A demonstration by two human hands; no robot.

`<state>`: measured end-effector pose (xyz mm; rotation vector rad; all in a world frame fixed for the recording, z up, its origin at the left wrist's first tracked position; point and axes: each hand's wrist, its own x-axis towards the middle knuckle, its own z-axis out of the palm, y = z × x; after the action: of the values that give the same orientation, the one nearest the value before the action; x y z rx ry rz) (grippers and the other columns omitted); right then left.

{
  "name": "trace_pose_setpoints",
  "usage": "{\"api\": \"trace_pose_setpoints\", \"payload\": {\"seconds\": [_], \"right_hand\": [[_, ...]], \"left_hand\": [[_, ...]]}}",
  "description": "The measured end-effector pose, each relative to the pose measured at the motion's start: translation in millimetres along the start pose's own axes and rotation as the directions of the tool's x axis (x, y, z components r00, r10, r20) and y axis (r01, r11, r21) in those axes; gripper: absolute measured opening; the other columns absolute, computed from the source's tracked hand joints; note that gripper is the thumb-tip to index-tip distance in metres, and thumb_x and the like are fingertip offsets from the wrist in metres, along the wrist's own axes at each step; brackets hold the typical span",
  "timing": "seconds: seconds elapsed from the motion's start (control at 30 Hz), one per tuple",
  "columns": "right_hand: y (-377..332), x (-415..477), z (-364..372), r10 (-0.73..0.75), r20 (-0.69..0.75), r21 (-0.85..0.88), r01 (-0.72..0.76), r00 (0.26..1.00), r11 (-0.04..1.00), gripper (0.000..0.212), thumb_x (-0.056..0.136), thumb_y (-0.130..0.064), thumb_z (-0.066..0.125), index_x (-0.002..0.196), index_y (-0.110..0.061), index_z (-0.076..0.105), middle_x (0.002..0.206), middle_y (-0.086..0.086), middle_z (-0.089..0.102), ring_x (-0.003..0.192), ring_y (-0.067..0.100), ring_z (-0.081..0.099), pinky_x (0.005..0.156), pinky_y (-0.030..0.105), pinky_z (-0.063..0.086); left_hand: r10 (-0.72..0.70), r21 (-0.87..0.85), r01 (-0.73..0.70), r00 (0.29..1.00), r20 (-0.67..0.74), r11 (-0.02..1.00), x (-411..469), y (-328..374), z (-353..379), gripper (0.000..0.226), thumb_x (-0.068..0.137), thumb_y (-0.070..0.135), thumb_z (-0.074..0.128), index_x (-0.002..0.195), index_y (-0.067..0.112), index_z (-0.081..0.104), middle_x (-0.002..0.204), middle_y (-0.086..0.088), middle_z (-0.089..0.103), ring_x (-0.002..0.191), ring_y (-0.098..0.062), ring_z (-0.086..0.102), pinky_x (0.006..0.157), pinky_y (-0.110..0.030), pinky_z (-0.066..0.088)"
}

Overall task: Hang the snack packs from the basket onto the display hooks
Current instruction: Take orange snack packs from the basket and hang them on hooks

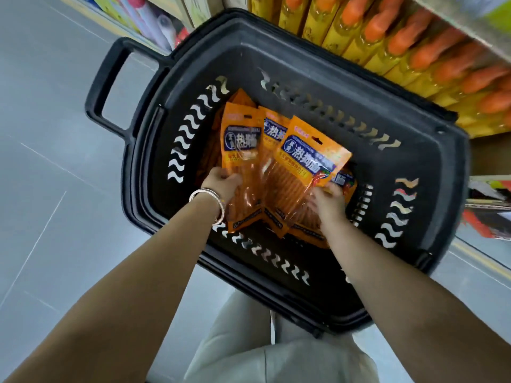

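Orange snack packs (304, 161) fanned at frame centre inside the black basket (249, 59); left hand (222, 183) grips the leftmost, right hand (330, 203) grips the front one's lower edge; advisable: align hang-holes upward before lifting.

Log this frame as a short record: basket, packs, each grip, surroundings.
basket: black plastic, slotted walls, handle on its left side
snack packs: orange, three fanned out and raised, more lying below in the basket
left grip: holds the fan's lower left part
right grip: holds the fan's lower right edge, fingers under the pack
bangles: on the left wrist
display hooks: not in view
bottles: yellow with orange caps, shelved beyond the basket
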<state>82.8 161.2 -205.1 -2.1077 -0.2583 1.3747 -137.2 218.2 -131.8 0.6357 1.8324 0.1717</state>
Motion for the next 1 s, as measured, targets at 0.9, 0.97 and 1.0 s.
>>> {"api": "trace_pose_setpoints", "payload": {"seconds": [0.9, 0.97, 1.0], "right_hand": [[-122, -268, -412, -0.79, -0.528, -0.124, 0.891, 0.313, 0.437, 0.029, 0.098, -0.027, 0.041, 0.07, -0.028, 0.048, 0.066, -0.017, 0.051, 0.066, -0.009, 0.045, 0.064, 0.009, 0.034], [-121, -279, -456, -0.804, -0.544, -0.181, 0.902, 0.24, 0.392, 0.021, 0.098, -0.029, 0.04, 0.082, -0.029, 0.053, 0.075, -0.018, 0.057, 0.073, -0.009, 0.049, 0.07, 0.007, 0.036], [-121, -283, -477, -0.801, -0.558, -0.187, 0.907, 0.217, 0.377, 0.019, 0.098, -0.03, 0.039, 0.088, -0.028, 0.055, 0.081, -0.014, 0.059, 0.077, -0.006, 0.049, 0.073, 0.01, 0.038]], "left_hand": [[0.885, -0.09, -0.893, 0.45, -0.121, 0.441, -400, 129, 158, 0.036, 0.094, 0.035, 0.051, 0.08, 0.004, 0.061, 0.104, -0.002, 0.029, 0.098, -0.022, 0.023, 0.053, 0.0, 0.031], [0.908, -0.143, -0.906, 0.412, -0.077, 0.399, -433, 138, 181, 0.028, 0.093, 0.037, 0.053, 0.091, 0.012, 0.065, 0.083, 0.023, 0.041, 0.071, 0.012, 0.034, 0.058, 0.005, 0.031], [0.914, -0.154, -0.908, 0.402, -0.057, 0.389, -447, 144, 192, 0.023, 0.092, 0.04, 0.054, 0.092, 0.019, 0.064, 0.085, 0.023, 0.047, 0.065, 0.014, 0.04, 0.061, 0.004, 0.031]]}}
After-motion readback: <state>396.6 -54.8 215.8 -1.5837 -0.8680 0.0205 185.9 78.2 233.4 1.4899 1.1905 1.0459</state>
